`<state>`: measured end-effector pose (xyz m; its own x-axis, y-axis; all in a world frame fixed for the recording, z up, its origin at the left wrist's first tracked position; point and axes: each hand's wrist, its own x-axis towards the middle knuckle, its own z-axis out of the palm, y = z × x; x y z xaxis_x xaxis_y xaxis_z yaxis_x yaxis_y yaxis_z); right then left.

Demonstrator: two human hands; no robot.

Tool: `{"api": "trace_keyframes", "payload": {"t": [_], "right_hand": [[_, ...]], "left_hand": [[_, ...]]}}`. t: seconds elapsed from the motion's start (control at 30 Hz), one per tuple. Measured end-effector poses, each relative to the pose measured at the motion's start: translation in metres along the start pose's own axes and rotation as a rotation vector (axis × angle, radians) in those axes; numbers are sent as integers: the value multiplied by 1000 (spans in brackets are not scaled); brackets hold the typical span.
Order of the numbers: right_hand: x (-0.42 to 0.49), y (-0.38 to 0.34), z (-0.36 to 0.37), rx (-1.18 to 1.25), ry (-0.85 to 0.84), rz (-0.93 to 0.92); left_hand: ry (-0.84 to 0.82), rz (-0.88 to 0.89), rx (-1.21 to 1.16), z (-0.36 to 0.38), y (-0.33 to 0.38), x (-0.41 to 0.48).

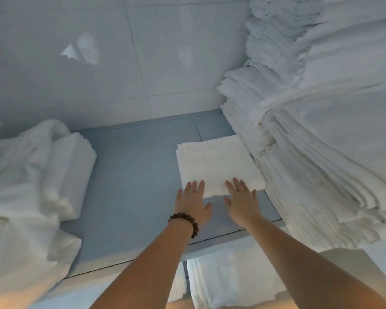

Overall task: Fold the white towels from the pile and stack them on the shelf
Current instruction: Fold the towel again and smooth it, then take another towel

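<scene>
A person's two bare forearms reach up from the bottom edge of the head camera's view toward a pale blue-grey shelf (129, 175).

Just right of centre lies a small stack of folded white towels (216, 161), square and flat on the shelf. The left hand (193, 202) lies flat, palm down, at the stack's 7 o'clock corner, its fingertips on the near edge of the top towel. A bracelet of dark brown beads (185, 221) circles that wrist. The right hand (241, 200) lies flat at the stack's 5 o'clock side, fingers spread over the cloth. Both hands are flat and splayed, pressing down and gripping nothing.

At 3 o'clock from the stack, touching its right side, a tall pile of folded white linen (321, 141) rises to the top right corner of the view. At 9 o'clock, well apart across bare shelf, sits a loose heap of thick white towels (31, 186), rumpled and partly rolled. Behind the shelf, at 12 o'clock, stands a white tiled wall (98, 63). Below the shelf's front edge, at 6 o'clock, more folded white cloth (227, 277) shows on a lower level.
</scene>
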<state>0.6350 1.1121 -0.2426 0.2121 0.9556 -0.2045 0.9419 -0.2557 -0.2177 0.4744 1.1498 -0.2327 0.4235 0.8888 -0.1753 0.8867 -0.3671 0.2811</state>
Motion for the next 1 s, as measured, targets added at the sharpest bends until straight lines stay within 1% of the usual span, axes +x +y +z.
{"api": "trace_keyframes", "payload": {"t": [0.13, 0.23, 0.37, 0.47, 0.67, 0.83, 1.0], "right_hand": [[-37, -23, -5, 119, 101, -40], [-59, -36, -7, 180, 172, -107], [-72, -57, -13, 298, 240, -145], [-75, -79, -11, 334, 216, -176], [-77, -127, -5, 358, 126, -276], [-84, -168, -3, 362, 122, -377], [-96, -216, 1, 356, 116, -476]], "left_hand": [[134, -40, -77, -12, -18, -44], [209, -133, -100, -13, -40, -80], [310, -256, -141, -21, -60, -111], [378, -327, -171, -30, -69, -126], [437, -467, -170, -47, -93, -156], [476, -577, -154, -61, -124, -188], [578, -627, -172, -73, -150, -213]]}}
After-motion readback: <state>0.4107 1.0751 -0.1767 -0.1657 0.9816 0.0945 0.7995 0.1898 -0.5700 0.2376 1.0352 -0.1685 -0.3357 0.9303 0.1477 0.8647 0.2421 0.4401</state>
